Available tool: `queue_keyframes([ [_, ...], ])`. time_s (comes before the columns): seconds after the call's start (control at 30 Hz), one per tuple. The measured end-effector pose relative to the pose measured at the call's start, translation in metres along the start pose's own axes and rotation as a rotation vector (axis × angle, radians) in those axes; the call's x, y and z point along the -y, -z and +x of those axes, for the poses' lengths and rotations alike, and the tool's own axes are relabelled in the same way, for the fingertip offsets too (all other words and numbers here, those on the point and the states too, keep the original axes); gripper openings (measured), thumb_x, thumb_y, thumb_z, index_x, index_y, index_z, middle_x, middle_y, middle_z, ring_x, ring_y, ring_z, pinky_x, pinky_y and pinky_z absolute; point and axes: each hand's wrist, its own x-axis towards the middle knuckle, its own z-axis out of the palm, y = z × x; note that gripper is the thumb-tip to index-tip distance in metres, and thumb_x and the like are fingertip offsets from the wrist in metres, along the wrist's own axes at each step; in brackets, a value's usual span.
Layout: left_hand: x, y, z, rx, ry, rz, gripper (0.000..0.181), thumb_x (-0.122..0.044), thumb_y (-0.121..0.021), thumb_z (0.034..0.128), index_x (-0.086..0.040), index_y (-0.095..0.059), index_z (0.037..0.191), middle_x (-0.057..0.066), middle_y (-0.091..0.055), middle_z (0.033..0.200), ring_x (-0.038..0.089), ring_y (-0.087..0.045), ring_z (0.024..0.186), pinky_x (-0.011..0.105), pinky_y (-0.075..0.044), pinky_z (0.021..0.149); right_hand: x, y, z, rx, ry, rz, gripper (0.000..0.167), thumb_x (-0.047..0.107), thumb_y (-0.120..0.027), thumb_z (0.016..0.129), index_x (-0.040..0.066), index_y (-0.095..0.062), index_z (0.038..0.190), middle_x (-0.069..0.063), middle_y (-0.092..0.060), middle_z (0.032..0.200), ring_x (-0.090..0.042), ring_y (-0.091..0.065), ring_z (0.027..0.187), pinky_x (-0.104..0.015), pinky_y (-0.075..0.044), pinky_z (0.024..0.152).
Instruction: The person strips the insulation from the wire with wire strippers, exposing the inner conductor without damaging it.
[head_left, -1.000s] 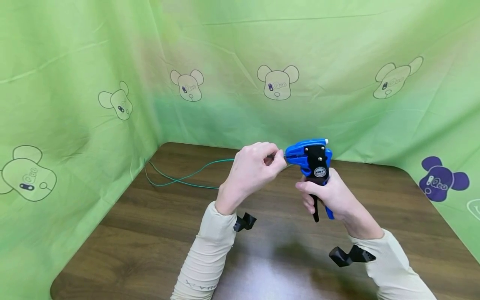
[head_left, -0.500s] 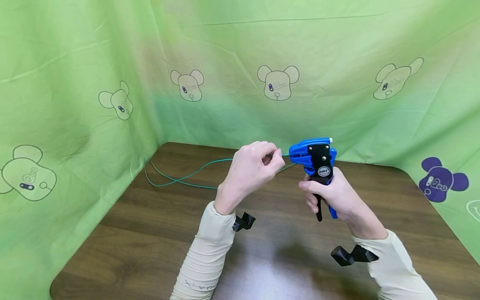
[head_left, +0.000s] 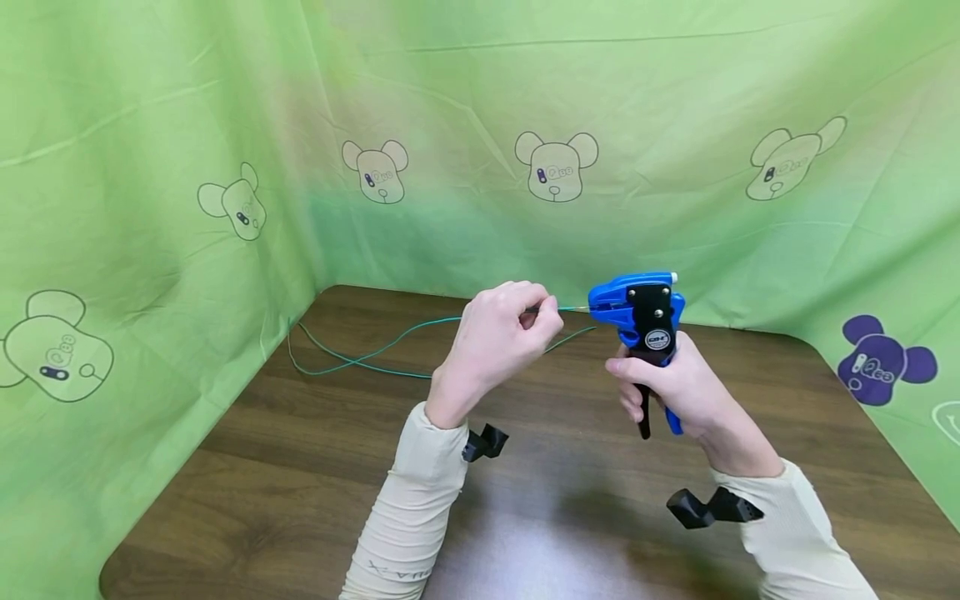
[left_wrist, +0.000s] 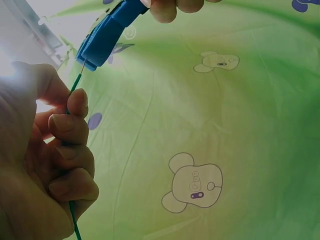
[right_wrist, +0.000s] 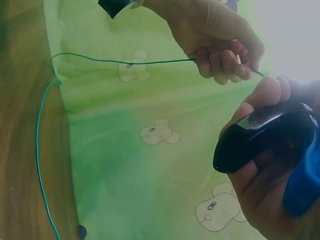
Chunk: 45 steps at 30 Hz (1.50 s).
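A blue and black wire stripper (head_left: pixel 651 308) is upright in my right hand (head_left: pixel 686 387), whose fingers wrap its handles. To its left, my left hand (head_left: pixel 498 337) pinches a thin green wire (head_left: pixel 567 308) between thumb and fingers. In the left wrist view, a bare metallic length (left_wrist: pixel 83 66) shows between the green insulation and the stripper's nose (left_wrist: pixel 92 55). Whether the tip still sits inside the nose I cannot tell. The stripper's black handle (right_wrist: pixel 245 142) lies under my right fingers in the right wrist view.
The wire's slack loops over the wooden table (head_left: pixel 300 467) to the left and back. A green curtain (head_left: pixel 450 83) with printed bear heads encloses the back and sides. Black camera mounts (head_left: pixel 486 442) sit on both wrists.
My right hand has moved the wire stripper rightward and slightly up. The gap to my left hand has widened, and a bare wire length now shows at the nose. My left hand has shifted slightly left.
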Motion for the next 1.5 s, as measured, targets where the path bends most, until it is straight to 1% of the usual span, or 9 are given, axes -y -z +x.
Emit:
queue_keyframes([
  [0.1, 0.0, -0.001, 0.0, -0.001, 0.003, -0.005, 0.03, -0.008, -0.054, 0.0867, -0.016, -0.043, 0.06, -0.006, -0.038, 0.06, 0.008, -0.038, 0.058, 0.022, -0.028, 0.051, 0.001, 0.001, 0.0, -0.009, -0.011, -0.026, 0.021, -0.01, -0.051, 0.096, 0.001, -0.054, 0.079, -0.008, -0.05, 0.053, -0.024, -0.052, 0.04, -0.042, -0.044, 0.041],
  [0.2, 0.0, -0.001, 0.0, 0.001, 0.003, -0.011, 0.03, -0.008, -0.052, 0.0876, -0.016, -0.043, 0.06, -0.006, -0.038, 0.061, 0.008, -0.038, 0.059, 0.022, -0.029, 0.051, 0.002, 0.004, -0.001, -0.012, -0.003, -0.033, 0.021, -0.01, -0.051, 0.097, 0.001, -0.054, 0.079, -0.009, -0.049, 0.053, -0.025, -0.052, 0.04, -0.042, -0.044, 0.041],
  [0.4, 0.0, -0.003, 0.0, 0.007, -0.002, -0.026, 0.031, -0.008, -0.052, 0.0893, -0.016, -0.043, 0.06, -0.005, -0.038, 0.061, 0.009, -0.038, 0.059, 0.023, -0.03, 0.053, 0.002, 0.008, -0.001, -0.045, 0.02, -0.041, 0.019, -0.011, -0.051, 0.096, -0.003, -0.053, 0.079, -0.01, -0.049, 0.053, -0.025, -0.052, 0.04, -0.042, -0.044, 0.041],
  [0.6, 0.0, -0.005, -0.001, 0.03, -0.008, -0.031, 0.031, -0.009, -0.053, 0.0905, -0.016, -0.044, 0.061, -0.006, -0.039, 0.061, 0.009, -0.039, 0.06, 0.023, -0.031, 0.054, -0.002, 0.013, 0.0, -0.097, -0.009, -0.089, 0.019, -0.008, -0.054, 0.097, -0.003, -0.052, 0.078, -0.009, -0.051, 0.054, -0.025, -0.053, 0.041, -0.041, -0.045, 0.045],
  [0.77, -0.001, -0.005, -0.002, 0.031, -0.01, -0.039, 0.033, -0.009, -0.053, 0.0906, -0.016, -0.042, 0.06, -0.005, -0.038, 0.061, 0.01, -0.039, 0.059, 0.023, -0.03, 0.053, -0.006, 0.017, 0.003, -0.114, -0.038, -0.11, 0.021, -0.005, -0.056, 0.098, -0.001, -0.053, 0.077, -0.007, -0.053, 0.055, -0.023, -0.054, 0.042, -0.039, -0.046, 0.046],
  [0.9, -0.001, -0.007, -0.002, 0.035, -0.01, -0.043, 0.033, -0.009, -0.053, 0.0907, -0.016, -0.042, 0.06, -0.005, -0.038, 0.061, 0.01, -0.039, 0.06, 0.023, -0.03, 0.054, -0.007, 0.019, 0.003, -0.128, -0.039, -0.119, 0.022, -0.003, -0.057, 0.098, -0.001, -0.054, 0.077, -0.007, -0.053, 0.056, -0.023, -0.055, 0.043, -0.038, -0.047, 0.047],
  [1.07, 0.0, -0.01, -0.001, 0.055, -0.011, -0.051, 0.032, -0.009, -0.053, 0.0911, -0.016, -0.044, 0.061, -0.005, -0.04, 0.061, 0.009, -0.039, 0.06, 0.023, -0.031, 0.055, -0.008, 0.02, 0.004, -0.132, -0.027, -0.139, 0.021, -0.002, -0.057, 0.099, -0.003, -0.054, 0.079, -0.008, -0.053, 0.057, -0.025, -0.057, 0.045, -0.039, -0.048, 0.05],
  [1.3, 0.002, -0.015, -0.001, 0.088, -0.002, -0.056, 0.031, -0.01, -0.054, 0.0921, -0.016, -0.047, 0.062, -0.006, -0.042, 0.062, 0.009, -0.041, 0.06, 0.022, -0.032, 0.055, -0.009, 0.021, 0.006, -0.129, -0.027, -0.127, 0.019, -0.001, -0.057, 0.1, -0.005, -0.054, 0.081, -0.01, -0.057, 0.061, -0.027, -0.06, 0.051, -0.039, -0.053, 0.055],
  [1.5, 0.003, -0.019, -0.001, 0.122, 0.012, -0.053, 0.032, -0.011, -0.053, 0.0935, -0.017, -0.047, 0.063, -0.006, -0.042, 0.061, 0.008, -0.041, 0.059, 0.023, -0.032, 0.056, -0.011, 0.022, 0.007, -0.116, -0.025, -0.102, 0.013, -0.002, -0.055, 0.1, -0.006, -0.055, 0.088, -0.013, -0.062, 0.07, -0.028, -0.065, 0.061, -0.04, -0.057, 0.064],
])
